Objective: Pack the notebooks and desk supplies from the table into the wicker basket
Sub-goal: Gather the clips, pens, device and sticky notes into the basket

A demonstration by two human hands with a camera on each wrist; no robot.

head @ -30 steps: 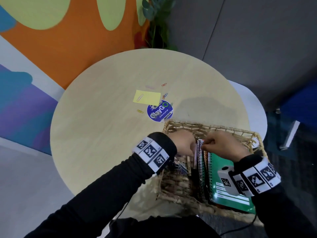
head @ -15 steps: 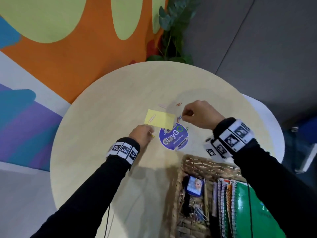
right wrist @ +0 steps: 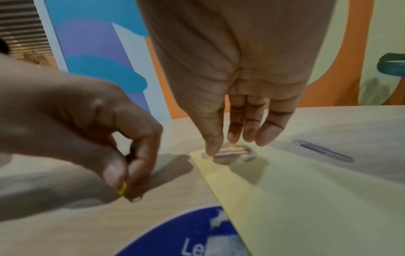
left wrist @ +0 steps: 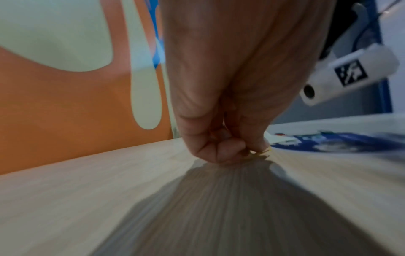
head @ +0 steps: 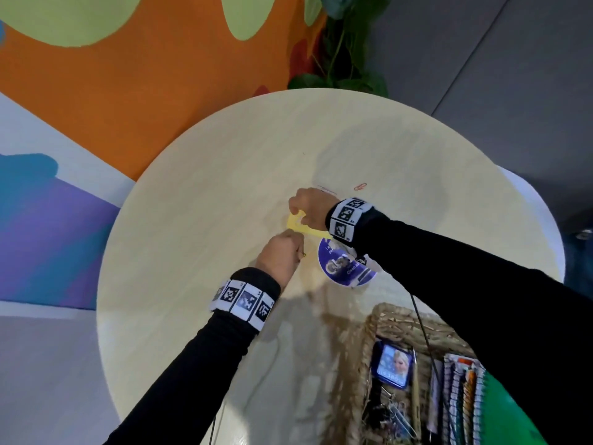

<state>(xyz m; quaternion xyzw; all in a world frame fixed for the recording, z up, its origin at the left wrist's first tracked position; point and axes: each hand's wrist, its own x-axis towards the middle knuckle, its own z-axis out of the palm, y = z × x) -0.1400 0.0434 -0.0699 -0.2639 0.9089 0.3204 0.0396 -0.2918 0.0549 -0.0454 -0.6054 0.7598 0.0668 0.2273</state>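
My left hand (head: 296,250) pinches a small yellow paper clip (right wrist: 122,188) between thumb and forefinger, just above the tabletop; the same pinch (left wrist: 262,151) shows in the left wrist view. My right hand (head: 296,211) reaches over the yellow sticky note (right wrist: 306,199), fingers nearly straight, one fingertip (right wrist: 210,149) touching a pale paper clip (right wrist: 232,152) lying on the note's far corner. A purple clip (right wrist: 322,152) and an orange clip (head: 360,186) lie loose beyond. The wicker basket (head: 373,319) at the lower right holds spiral notebooks (head: 462,393).
A round blue sticker (head: 345,268) lies on the round pale table (head: 208,194), partly under my right forearm. The basket also holds clips and a small picture card (head: 393,366). A plant (head: 340,59) stands behind the table's far edge.
Both hands left the basket and reached out onto the table. The right hand then shifted left from the loose clips to the sticky note. The left hand closed on the yellow clip.
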